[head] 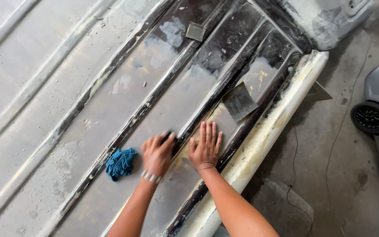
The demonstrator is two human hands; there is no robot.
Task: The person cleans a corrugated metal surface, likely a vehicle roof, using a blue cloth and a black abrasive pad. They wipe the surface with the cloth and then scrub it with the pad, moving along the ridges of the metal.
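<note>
Blur over the left hand [156, 154], curled around a small dark block [168, 137], kind unclear, on a ribbed metal panel [66, 87]; right hand [205, 147] flat, fingers spread, just right; blue rag [121, 163] just left; sandpaper sheets [239, 101] farther; car wheel [373, 117] far right, cropped.

I am pressing my right hand [205, 147] flat on the ribbed panel [110, 109], lower centre, my left hand [156, 154] gripping a dark block [170, 137].

A blue rag [121, 163] lies on the grey, dark-streaked ribbed panel [110, 105] (cream-yellow along its edge).
</note>
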